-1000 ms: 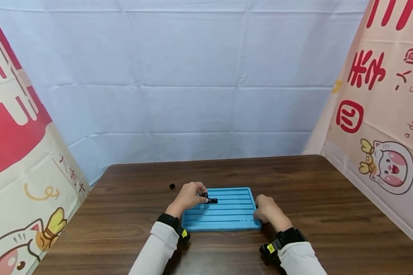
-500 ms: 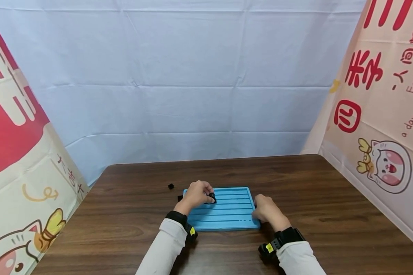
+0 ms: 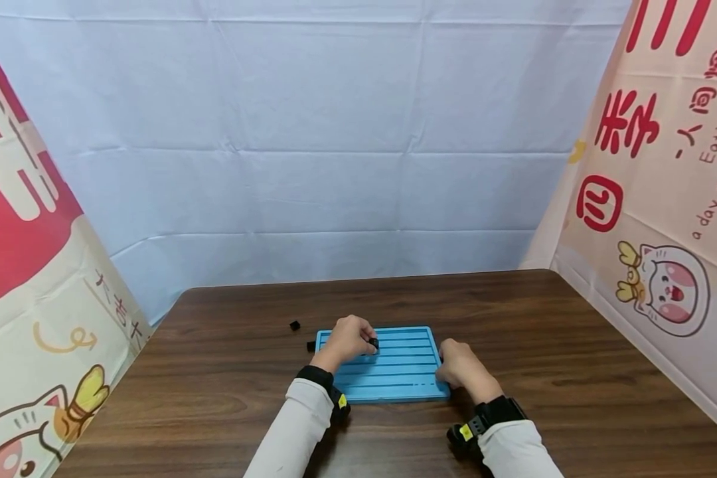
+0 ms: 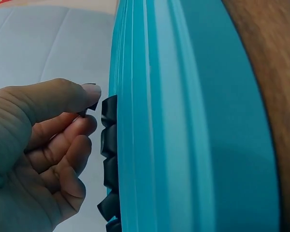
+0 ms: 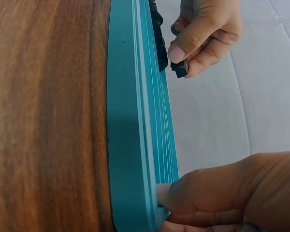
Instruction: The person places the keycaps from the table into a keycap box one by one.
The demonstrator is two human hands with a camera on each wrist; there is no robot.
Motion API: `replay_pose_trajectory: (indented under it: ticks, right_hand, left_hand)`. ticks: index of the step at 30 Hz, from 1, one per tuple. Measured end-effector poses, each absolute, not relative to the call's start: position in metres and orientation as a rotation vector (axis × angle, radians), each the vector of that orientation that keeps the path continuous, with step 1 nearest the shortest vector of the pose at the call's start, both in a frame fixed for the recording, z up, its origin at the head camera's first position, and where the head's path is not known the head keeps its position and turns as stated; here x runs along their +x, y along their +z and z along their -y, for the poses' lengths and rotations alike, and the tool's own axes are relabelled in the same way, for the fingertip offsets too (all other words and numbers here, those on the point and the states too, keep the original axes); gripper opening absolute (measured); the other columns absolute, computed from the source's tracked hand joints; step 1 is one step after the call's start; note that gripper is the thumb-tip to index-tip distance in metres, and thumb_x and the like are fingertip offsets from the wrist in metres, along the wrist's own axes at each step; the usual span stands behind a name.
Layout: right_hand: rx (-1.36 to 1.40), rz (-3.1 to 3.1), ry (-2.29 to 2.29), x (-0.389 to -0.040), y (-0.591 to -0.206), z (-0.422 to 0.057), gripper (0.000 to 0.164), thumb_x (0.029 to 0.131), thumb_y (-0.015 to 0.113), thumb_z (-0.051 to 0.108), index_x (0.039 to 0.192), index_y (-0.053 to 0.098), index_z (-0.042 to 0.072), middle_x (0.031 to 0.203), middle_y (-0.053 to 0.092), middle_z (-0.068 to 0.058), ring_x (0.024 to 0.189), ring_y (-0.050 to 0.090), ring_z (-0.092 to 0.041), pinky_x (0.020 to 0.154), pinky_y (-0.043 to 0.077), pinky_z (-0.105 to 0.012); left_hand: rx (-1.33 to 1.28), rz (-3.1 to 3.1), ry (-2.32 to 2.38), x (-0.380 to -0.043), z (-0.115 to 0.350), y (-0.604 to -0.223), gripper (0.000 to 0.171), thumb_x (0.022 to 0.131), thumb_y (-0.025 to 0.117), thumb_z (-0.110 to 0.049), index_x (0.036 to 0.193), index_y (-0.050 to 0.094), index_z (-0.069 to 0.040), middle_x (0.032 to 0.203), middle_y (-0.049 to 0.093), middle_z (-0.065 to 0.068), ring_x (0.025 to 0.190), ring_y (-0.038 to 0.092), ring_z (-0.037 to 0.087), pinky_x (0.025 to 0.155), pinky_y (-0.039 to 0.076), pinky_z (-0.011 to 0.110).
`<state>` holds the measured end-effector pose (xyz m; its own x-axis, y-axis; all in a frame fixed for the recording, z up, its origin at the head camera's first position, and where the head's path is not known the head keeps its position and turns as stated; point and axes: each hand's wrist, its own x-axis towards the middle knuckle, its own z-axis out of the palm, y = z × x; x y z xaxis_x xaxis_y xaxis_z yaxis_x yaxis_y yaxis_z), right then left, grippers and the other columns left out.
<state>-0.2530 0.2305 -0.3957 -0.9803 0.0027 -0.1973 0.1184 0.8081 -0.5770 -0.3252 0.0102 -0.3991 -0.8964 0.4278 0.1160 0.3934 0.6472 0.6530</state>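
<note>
A blue ridged tray point(image 3: 388, 380) lies on the table. My left hand point(image 3: 348, 340) is over its far left part, pinching a small black keycap point(image 5: 180, 69) between thumb and fingers. In the left wrist view, several black keycaps point(image 4: 109, 140) stand in a row along the tray, and the held one is just beyond the row's end, raised off the surface. My right hand point(image 3: 465, 369) grips the tray's right edge, its thumb point(image 5: 171, 195) over the rim and the other fingers at the outer side. In the head view my left hand covers most of the row.
One loose black keycap point(image 3: 295, 325) lies on the brown wooden table point(image 3: 227, 378), beyond the tray's far left corner. Another black piece point(image 3: 311, 346) shows right at the tray's left edge. A pale cloth point(image 3: 322, 166) hangs behind the table, with printed cloths at both sides.
My left hand has moved right along the tray with the keycap, uncovering the black piece at the tray's left edge. My right hand keeps its grip on the tray edge.
</note>
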Motion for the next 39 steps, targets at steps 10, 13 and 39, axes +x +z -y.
replay_pose_trajectory:
  ticks: [10, 13, 39]
  right_hand:
    - [0.091, -2.806, -0.900, -0.2528, -0.3967, -0.2299, 0.008, 0.076, 0.062, -0.009, 0.081, 0.058, -0.004, 0.072, 0.052, -0.011, 0.060, 0.053, -0.020, 0.050, 0.046, -0.029]
    - [0.105, -2.802, -0.893, -0.2533, -0.3972, -0.2299, 0.008, 0.076, 0.061, -0.009, 0.079, 0.057, -0.003, 0.071, 0.051, -0.011, 0.059, 0.052, -0.020, 0.050, 0.045, -0.028]
    - [0.091, -2.813, -0.863, -0.2536, -0.3928, -0.2303, 0.009, 0.076, 0.060, -0.008, 0.075, 0.056, 0.000, 0.066, 0.048, -0.008, 0.054, 0.050, -0.018, 0.046, 0.040, -0.024]
  left_hand:
    - [0.672, -2.814, 1.020, -0.3256, -0.0185, -0.3997, 0.014, 0.073, 0.079, -0.005, 0.079, 0.068, -0.011, 0.073, 0.056, -0.005, 0.071, 0.053, 0.012, 0.064, 0.047, 0.031]
    - [0.669, -2.823, 1.003, -0.3257, -0.0198, -0.4008, 0.014, 0.073, 0.079, -0.005, 0.078, 0.067, -0.011, 0.072, 0.056, -0.005, 0.069, 0.053, 0.012, 0.063, 0.047, 0.030]
    - [0.685, -2.805, 0.920, -0.3285, -0.0197, -0.4070, 0.016, 0.073, 0.080, -0.011, 0.083, 0.068, -0.013, 0.078, 0.057, -0.005, 0.076, 0.053, 0.013, 0.069, 0.048, 0.032]
